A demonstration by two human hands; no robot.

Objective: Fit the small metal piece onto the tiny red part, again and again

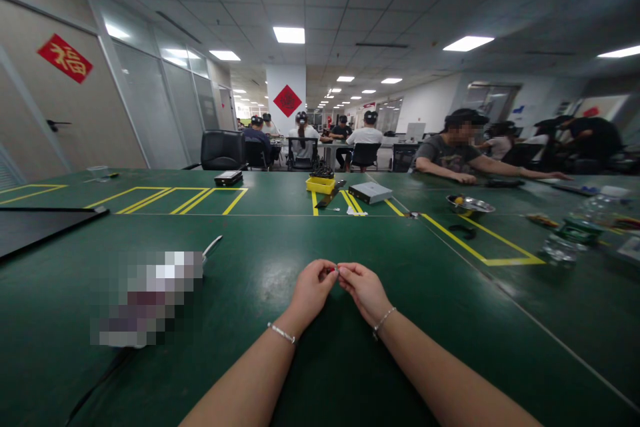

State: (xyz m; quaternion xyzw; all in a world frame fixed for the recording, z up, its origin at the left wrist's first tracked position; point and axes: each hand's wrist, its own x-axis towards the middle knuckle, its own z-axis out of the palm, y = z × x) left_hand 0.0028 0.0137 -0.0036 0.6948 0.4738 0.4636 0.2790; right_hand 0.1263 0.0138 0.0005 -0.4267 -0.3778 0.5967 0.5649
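Over the green table point(250, 253), my left hand point(314, 285) and my right hand point(364, 287) meet at the fingertips. Both are closed in a pinch. Between them shows a tiny bit of red point(332, 270), too small and too covered by the fingers to name. Each wrist wears a thin silver bracelet. To the left of my hands lies a blurred-out, pale object point(155, 293) with a white strip at its upper end and a dark cord at its lower end.
A yellow tray point(320, 185), a grey metal box point(370, 192) and a black device point(229, 178) stand farther back. At right are a metal bowl point(470, 205), a black curved piece point(463, 231) and a clear bottle point(580, 227). A co-worker point(457, 147) leans on the table's far right side.
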